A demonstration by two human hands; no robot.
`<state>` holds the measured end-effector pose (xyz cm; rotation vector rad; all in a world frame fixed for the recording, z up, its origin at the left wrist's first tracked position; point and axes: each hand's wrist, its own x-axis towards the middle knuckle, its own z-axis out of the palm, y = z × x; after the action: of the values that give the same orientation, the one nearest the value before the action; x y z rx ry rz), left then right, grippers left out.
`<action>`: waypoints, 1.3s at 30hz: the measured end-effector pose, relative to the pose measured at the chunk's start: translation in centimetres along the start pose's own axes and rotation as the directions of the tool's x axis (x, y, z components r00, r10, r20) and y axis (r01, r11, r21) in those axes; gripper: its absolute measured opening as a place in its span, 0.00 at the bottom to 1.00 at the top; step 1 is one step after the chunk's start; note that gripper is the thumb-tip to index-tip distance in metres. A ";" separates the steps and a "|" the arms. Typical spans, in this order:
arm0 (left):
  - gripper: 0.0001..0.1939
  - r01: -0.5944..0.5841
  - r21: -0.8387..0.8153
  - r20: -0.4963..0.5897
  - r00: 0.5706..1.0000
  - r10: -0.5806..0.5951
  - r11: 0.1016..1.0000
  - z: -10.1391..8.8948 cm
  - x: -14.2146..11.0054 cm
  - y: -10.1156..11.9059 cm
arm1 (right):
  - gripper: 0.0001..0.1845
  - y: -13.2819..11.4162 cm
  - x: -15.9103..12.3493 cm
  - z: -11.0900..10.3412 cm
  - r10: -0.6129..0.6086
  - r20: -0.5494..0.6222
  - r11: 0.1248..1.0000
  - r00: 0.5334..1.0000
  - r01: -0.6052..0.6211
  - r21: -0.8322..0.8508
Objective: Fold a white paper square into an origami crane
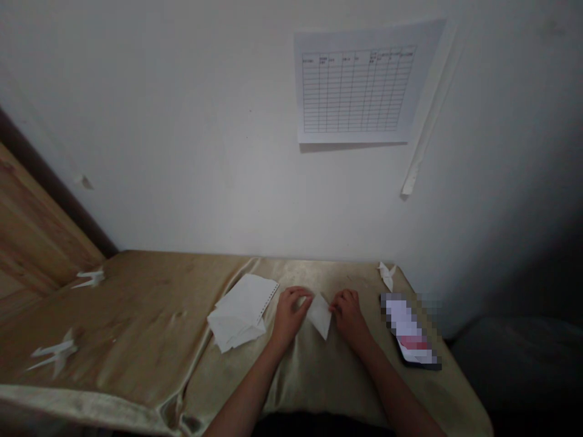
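Between my hands is a small folded white paper [320, 315], kite-shaped, with one point toward me. My left hand [291, 311] pinches its left edge between thumb and forefinger. On the other side, my right hand [347, 312] grips the right edge with its fingertips, the other fingers curled. Left of my left hand lies a loose pile of white paper sheets [241, 306], one with a torn, perforated edge. The paper sits at or just above the gold satin cloth [314, 382]; I cannot tell whether it touches.
A phone [410, 334] with a blurred screen lies at the right, with a folded paper figure [387, 276] behind it. Two white paper figures, a far one [92, 278] and a nearer one [57, 352], rest at the left. A printed table sheet [359, 91] hangs on the wall.
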<state>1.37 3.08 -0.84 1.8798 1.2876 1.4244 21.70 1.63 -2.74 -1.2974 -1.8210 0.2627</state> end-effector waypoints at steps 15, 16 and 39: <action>0.07 -0.004 0.251 0.175 0.984 -0.041 0.968 -0.1 0.0 -1.0 | 0.08 1.9 -0.1 0.5 0.038 -0.058 0.997 0.998 -0.042 -0.071; 0.07 -0.001 0.255 0.182 0.982 -0.048 0.967 -0.1 0.1 -0.9 | 0.07 1.9 -0.1 0.5 0.043 -0.056 0.996 0.998 -0.047 -0.080; 0.05 0.132 0.426 0.242 0.937 -0.254 0.895 0.0 0.0 0.9 | 0.07 -0.1 0.3 -0.4 0.058 0.146 0.997 0.988 -0.051 -0.054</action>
<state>1.73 2.70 -0.17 2.0478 1.6540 0.7783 21.90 1.71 -2.21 -1.3957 -1.9281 0.3532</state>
